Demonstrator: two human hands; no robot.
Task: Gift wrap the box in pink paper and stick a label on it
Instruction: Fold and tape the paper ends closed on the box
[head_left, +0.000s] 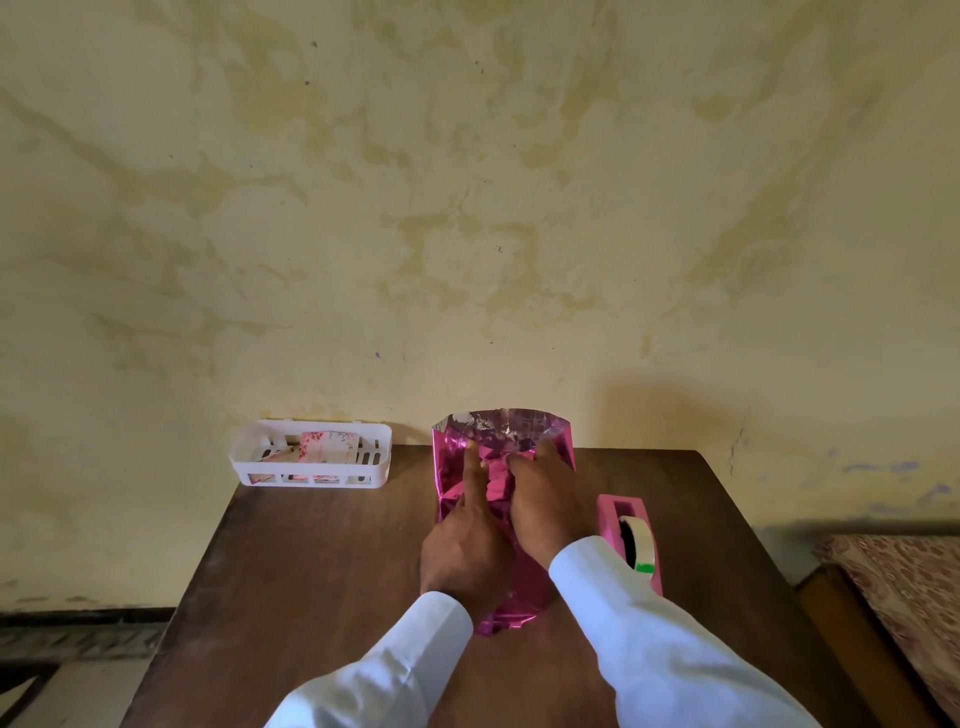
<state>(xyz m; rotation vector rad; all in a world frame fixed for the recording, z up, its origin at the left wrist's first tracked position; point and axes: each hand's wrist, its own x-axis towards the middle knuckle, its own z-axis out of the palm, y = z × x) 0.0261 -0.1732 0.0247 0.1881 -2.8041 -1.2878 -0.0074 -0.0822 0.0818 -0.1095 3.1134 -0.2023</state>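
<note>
Left hand (467, 551): I am pressing one straight finger on the pink paper (451, 467).
Right hand (543, 501): I am pinching its fold.
Place: it is lying far along the table (311, 571).

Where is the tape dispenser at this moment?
In the head view, the pink tape dispenser stands on the table, just right of the pink-wrapped box and beside the right sleeve.
</note>
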